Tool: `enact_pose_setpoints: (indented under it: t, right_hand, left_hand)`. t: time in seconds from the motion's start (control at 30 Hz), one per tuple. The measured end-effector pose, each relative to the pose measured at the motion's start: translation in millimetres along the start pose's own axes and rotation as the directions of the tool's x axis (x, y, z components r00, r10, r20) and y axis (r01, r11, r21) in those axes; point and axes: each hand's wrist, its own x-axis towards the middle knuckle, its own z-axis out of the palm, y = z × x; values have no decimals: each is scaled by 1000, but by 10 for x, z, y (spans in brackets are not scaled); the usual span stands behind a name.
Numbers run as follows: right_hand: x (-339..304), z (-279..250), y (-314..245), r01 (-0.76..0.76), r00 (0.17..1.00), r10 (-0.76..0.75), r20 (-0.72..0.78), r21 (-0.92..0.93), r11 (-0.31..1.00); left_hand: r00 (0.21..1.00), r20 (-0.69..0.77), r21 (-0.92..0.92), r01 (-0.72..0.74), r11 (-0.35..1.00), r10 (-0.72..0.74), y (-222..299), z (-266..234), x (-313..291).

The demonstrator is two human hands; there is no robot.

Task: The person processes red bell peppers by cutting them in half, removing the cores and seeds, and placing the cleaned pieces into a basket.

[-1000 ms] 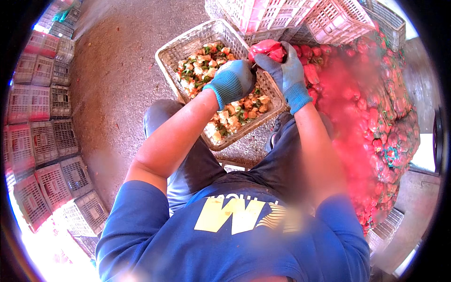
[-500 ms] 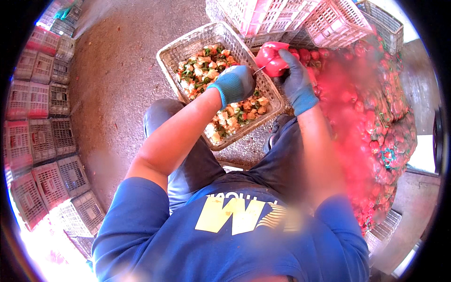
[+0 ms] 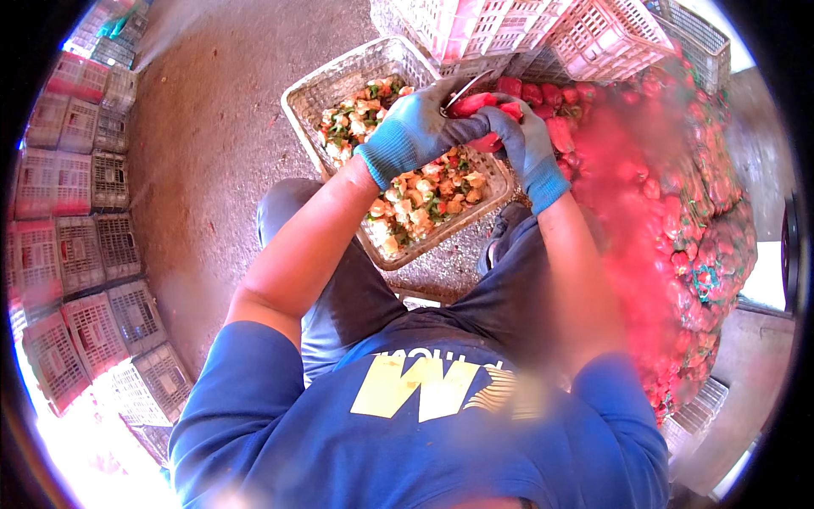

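Left hand (image 3: 421, 127): gripping knife (image 3: 470, 87), blade forward-right
Right hand (image 3: 524, 138): closed around red bell pepper (image 3: 472, 105)
Pepper: between 2 hands, touching both
Long axis: unclear

Seeing stacked plastic crates (image 3: 72, 182) down the left side and a small teal thing (image 3: 113, 27) near their far end; looking over a rough brown floor (image 3: 203, 127); noticing pale, pink-tinted crates (image 3: 492, 30) at the top, then a grey crate (image 3: 701, 47) just beyond, toward the upper right.
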Motion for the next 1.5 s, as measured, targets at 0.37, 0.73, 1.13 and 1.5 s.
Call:
enact_pose_setpoints:
  t: [0.37, 0.73, 1.13, 1.5]
  right_hand:
    - [-27, -205, -119, -75, 982, -27, 186, 521, 850]
    - [1, -362, -151, -300, 924, 2, 382, 723, 622]
    - [-64, -341, -238, -307, 910, -49, 413, 747, 590]
    - [-133, -487, -308, -318, 829, -224, 513, 760, 567]
  left_hand:
    - [926, 151, -277, 375, 885, -345, -81, -250, 112]
    - [939, 83, -477, 331, 814, -333, -158, -195, 52]
    - [926, 60, -567, 338, 751, -372, -218, -134, 79]
    - [870, 115, -671, 424, 609, -480, -437, -134, 65]
